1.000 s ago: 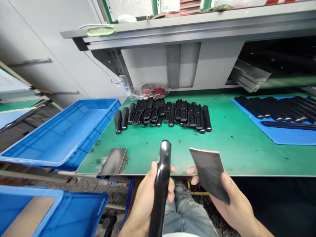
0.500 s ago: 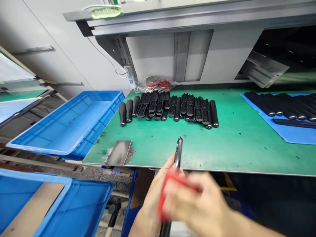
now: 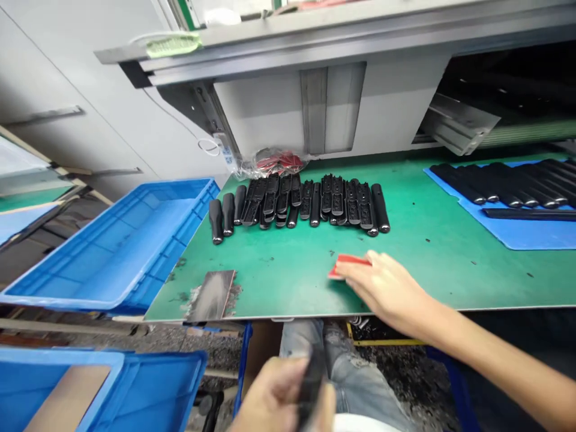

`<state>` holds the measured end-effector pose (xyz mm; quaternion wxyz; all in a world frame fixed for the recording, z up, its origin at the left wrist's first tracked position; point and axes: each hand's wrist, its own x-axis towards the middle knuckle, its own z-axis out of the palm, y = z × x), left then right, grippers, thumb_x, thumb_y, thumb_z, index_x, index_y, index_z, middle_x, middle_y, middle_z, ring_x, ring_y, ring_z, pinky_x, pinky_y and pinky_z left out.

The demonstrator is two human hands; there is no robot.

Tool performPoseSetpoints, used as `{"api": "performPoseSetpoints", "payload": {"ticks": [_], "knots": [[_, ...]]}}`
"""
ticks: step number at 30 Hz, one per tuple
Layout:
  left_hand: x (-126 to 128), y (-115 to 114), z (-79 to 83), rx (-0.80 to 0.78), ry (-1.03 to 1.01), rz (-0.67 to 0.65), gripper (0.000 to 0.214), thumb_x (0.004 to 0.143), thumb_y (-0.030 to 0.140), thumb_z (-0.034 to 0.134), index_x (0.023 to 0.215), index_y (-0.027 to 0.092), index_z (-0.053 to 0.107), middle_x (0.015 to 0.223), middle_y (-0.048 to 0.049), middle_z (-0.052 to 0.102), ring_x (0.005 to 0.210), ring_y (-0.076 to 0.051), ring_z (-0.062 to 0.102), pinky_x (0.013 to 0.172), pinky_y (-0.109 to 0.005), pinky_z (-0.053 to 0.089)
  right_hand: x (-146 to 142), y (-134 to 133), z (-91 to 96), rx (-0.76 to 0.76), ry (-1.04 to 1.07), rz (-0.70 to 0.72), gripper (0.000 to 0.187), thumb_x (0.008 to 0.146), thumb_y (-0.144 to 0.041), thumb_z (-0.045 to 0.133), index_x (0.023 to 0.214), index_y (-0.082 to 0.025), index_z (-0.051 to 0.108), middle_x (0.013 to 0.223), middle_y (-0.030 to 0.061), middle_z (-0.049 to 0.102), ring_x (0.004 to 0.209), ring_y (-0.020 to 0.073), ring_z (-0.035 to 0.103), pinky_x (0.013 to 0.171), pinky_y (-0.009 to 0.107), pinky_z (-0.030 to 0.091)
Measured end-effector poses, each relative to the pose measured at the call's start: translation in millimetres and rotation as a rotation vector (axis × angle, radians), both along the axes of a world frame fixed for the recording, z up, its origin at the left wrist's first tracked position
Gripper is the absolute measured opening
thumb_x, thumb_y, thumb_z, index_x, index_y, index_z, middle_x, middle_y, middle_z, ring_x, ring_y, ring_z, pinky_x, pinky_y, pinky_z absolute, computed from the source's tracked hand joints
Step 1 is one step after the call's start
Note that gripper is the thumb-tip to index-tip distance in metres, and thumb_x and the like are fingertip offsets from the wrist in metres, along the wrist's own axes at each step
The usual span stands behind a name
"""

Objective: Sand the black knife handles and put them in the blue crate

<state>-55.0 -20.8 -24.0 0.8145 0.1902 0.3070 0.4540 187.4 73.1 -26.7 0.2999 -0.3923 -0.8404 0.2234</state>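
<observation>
Black plastic handles (image 3: 297, 204) sit in a tight row on green bench mat (image 3: 279, 270), side by side for easy reach; L hand (image 3: 274, 399) clenches one black handle (image 3: 312, 384) low over lap, slightly blurred; R hand (image 3: 382, 288) lies open, flat on red strip (image 3: 348, 264), pinning it to mat.

Workbench with green mat (image 3: 432, 267), scuffed at the near left corner; on it, a dark worn abrasive sheet (image 3: 210, 295). Row of black moulded handles and handle shells (image 3: 306, 204), laid side by side. Blue mat (image 3: 531, 237) at right, carrying black bars (image 3: 504, 183). Clear plastic bag of red pieces (image 3: 279, 162) against the grey machine housing (image 3: 382, 102). Pale green strip (image 3: 173, 45) on the steel shelf rail (image 3: 315, 49). Two blue plastic crates (image 3: 108, 246) (image 3: 148, 384) beside the bench, left and lower left
</observation>
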Motion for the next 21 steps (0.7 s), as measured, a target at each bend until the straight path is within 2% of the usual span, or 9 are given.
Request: {"api": "performPoseSetpoints", "payload": {"ticks": [2, 5, 7, 9, 12, 14, 16, 18, 21], "knots": [[-8.0, 2.2, 6.7, 0.029, -0.028, 0.081, 0.037, 0.089, 0.035, 0.072, 0.126, 0.031, 0.07, 0.067, 0.0003, 0.055, 0.047, -0.01, 0.046, 0.043, -0.021, 0.043, 8.7, -11.3, -0.3, -0.097, 0.064, -0.058, 0.03, 0.107, -0.035, 0.053, 0.135, -0.034, 0.065, 0.137, 0.0037, 0.06, 0.123, 0.0344, 0.051, 0.113, 0.06, 0.025], [-9.1, 7.5, 15.6, 0.032, -0.201, 0.128, 0.054, 0.095, 0.044, 0.063, 0.143, 0.021, 0.055, 0.079, 0.0011, 0.058, 0.045, -0.005, 0.043, 0.04, -0.016, 0.04, 10.0, -43.3, -6.3, -0.386, 0.517, -0.161, 0.037, 0.11, -0.052, 0.045, 0.139, -0.036, 0.062, 0.151, -0.0027, 0.044, 0.141, 0.0236, 0.034, 0.118, 0.034, 0.029], [-5.0, 13.0, 23.7, 0.038, -0.345, 0.198, 0.065, 0.096, 0.042, 0.06, 0.151, 0.012, 0.041, 0.082, 0.0013, 0.056, 0.046, -0.005, 0.043, 0.038, -0.016, 0.038, 5.6, -59.6, -15.0, -0.649, 0.881, -0.196, 0.041, 0.109, -0.057, 0.044, 0.135, -0.034, 0.065, 0.15, -0.0028, 0.045, 0.138, 0.019, 0.04, 0.11, 0.021, 0.04], [-0.3, 21.8, 34.3, 0.058, -0.414, 0.369, 0.06, 0.098, 0.032, 0.056, 0.151, 0.009, 0.037, 0.083, 0.0005, 0.055, 0.055, -0.007, 0.051, 0.047, -0.017, 0.045, -1.8, -67.5, -24.8, -0.856, 1.167, -0.211, 0.039, 0.104, -0.048, 0.061, 0.141, -0.038, 0.059, 0.151, -0.0022, 0.045, 0.122, 0.0163, 0.054, 0.099, 0.019, 0.05], [6.2, 38.9, 48.6, -0.009, -0.436, 0.542, 0.038, 0.099, 0.025, 0.043, 0.135, 0.012, 0.05, 0.085, -0.0021, 0.055, 0.065, -0.01, 0.055, 0.057, -0.02, 0.049, -17.2, -69.2, -35.5, -1.056, 1.514, -0.182, 0.071, 0.083, -0.02, 0.087, 0.145, -0.034, 0.054, 0.143, 0.0044, 0.054, 0.099, 0.0137, 0.064, 0.087, 0.02, 0.058], [11.4, 49.4, 51.9, -0.116, -0.477, 0.55, 0.024, 0.099, 0.024, 0.04, 0.113, 0.013, 0.056, 0.075, 0.0011, 0.05, 0.056, -0.007, 0.049, 0.051, -0.017, 0.043, -28.8, -70.4, -38.3, -1.246, 1.688, -0.168, 0.061, 0.076, -0.013, 0.091, 0.131, -0.023, 0.066, 0.123, 0.0065, 0.066, 0.094, 0.0132, 0.066, 0.084, 0.018, 0.059], [17.8, 58.0, 49.1, -0.236, -0.546, 0.588, 0.017, 0.099, 0.025, 0.039, 0.091, 0.015, 0.051, 0.063, 0.006, 0.04, 0.046, -0.005, 0.04, 0.043, -0.014, 0.036, -39.8, -75.1, -38.0, -1.398, 1.784, -0.188, 0.042, 0.075, -0.012, 0.091, 0.113, -0.017, 0.074, 0.102, 0.004, 0.071, 0.088, 0.0128, 0.067, 0.08, 0.016, 0.06], [24.6, 64.7, 42.8, -0.307, -0.617, 0.655, 0.021, 0.099, 0.026, 0.037, 0.079, 0.018, 0.041, 0.057, 0.0083, 0.035, 0.041, -0.003, 0.036, 0.039, -0.012, 0.032, -48.5, -83.2, -35.1, -1.417, 1.784, -0.158, 0.025, 0.08, -0.019, 0.088, 0.101, -0.016, 0.076, 0.094, 0.0036, 0.071, 0.078, 0.0134, 0.067, 0.07, 0.017, 0.061], [32.8, 71.1, 33.9, -0.318, -0.674, 0.721, 0.025, 0.099, 0.027, 0.036, 0.075, 0.021, 0.033, 0.055, 0.0084, 0.035, 0.039, -0.002, 0.036, 0.038, -0.012, 0.033, -55.9, -95.6, -28.2, -1.238, 1.629, -0.179, 0.015, 0.093, -0.031, 0.077, 0.102, -0.019, 0.073, 0.083, 0.0033, 0.069, 0.058, 0.0139, 0.063, 0.052, 0.02, 0.059]]}}
